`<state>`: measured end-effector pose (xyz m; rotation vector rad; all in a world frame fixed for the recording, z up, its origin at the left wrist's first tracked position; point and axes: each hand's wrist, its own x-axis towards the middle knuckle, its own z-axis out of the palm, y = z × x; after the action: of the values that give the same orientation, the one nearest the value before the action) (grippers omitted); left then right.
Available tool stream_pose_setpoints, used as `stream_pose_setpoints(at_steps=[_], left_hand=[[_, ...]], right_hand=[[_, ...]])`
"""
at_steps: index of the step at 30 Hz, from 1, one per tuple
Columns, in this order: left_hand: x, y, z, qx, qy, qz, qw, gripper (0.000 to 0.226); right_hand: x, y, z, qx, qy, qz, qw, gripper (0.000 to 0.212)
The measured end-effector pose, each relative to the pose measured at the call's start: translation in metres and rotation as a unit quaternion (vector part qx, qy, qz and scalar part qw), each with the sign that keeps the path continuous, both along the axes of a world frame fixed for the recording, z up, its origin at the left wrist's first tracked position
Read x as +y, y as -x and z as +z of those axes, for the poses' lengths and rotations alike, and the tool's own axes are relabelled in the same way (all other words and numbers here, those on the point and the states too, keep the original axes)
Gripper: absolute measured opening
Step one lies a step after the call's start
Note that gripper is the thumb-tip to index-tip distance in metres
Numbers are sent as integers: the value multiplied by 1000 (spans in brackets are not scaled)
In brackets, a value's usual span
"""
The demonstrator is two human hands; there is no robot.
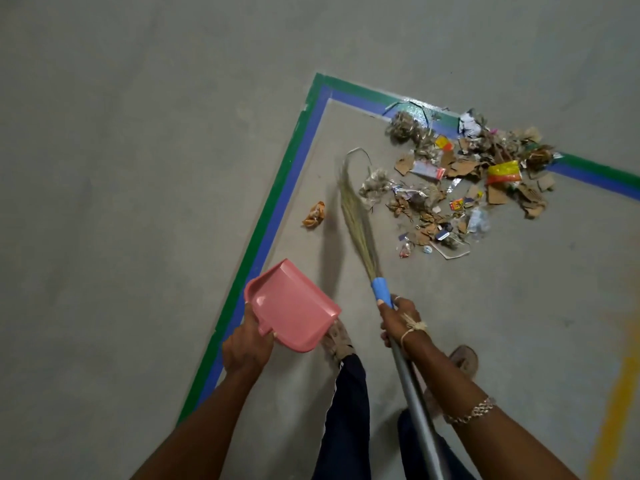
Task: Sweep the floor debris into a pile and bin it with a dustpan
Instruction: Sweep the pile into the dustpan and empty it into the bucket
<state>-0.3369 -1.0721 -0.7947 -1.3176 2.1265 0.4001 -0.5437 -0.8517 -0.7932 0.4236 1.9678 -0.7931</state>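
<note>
- The person's left hand (246,348) curls round the stub handle of the pink plastic dustpan (294,306) and holds it tilted above the grey concrete floor (138,168), near left.
- The right hand (398,320) wraps round the grey shaft of the grass broom (356,216) just below its blue collar. The bristle tips point far, just left of the debris.
- The debris pile (464,181) of torn cardboard, wrappers and fluff lies far right, loosely spread, and its far edge overlaps the green and blue tape border (277,209).
- Risk: a hard stroke would likely scatter the light fluff and foil instead of gathering them.
- Risk: the crumpled orange wrapper (314,213) lies apart, left of the bristles, and could be missed.
- Risk: if the pan's lip does not sit flat, fine scraps may slip under it, and the big cardboard pieces may overhang and fall.
- Room: bare floor opens near and right of the pile. The person's shoes (337,337) stand close to the pan. No bin is in view.
</note>
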Motion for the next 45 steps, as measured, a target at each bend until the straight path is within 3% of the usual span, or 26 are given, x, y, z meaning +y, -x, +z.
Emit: stream_pose_setpoints(at_steps=[5,10,17,21,25,30,35,39,42,45], left_hand=[[-16,-15,-5,-6,15,32,999,92],[-25,-16,-15,2,19,20,1000,93],[-32,6,-15,51,-1,-29,998,93],[-22,30,-9,94,5,-51,994,94],[-9,55,-7,73,-6,-86,994,97],[23,78,-8,54,-4,-128,990,99],[66,92,-11,35,2,-159,987,100],[115,103,2,33,4,-149,988,96],[153,115,13,19,6,-124,992,93],[185,130,22,9,2,-94,996,93]], right_hand=[[-80,-17,-50,-49,12,74,996,37],[-98,3,-112,-104,-5,50,993,58],[-9,57,-87,-45,-100,-74,991,14],[70,81,-66,22,-140,-79,987,27],[126,86,-32,59,-104,-87,989,40],[173,80,2,64,-68,20,995,37],[218,63,-20,-61,-94,27,993,31],[248,73,-47,-100,-109,64,987,38],[276,96,-75,-66,-120,89,987,48],[288,132,-61,-5,-130,117,985,48]])
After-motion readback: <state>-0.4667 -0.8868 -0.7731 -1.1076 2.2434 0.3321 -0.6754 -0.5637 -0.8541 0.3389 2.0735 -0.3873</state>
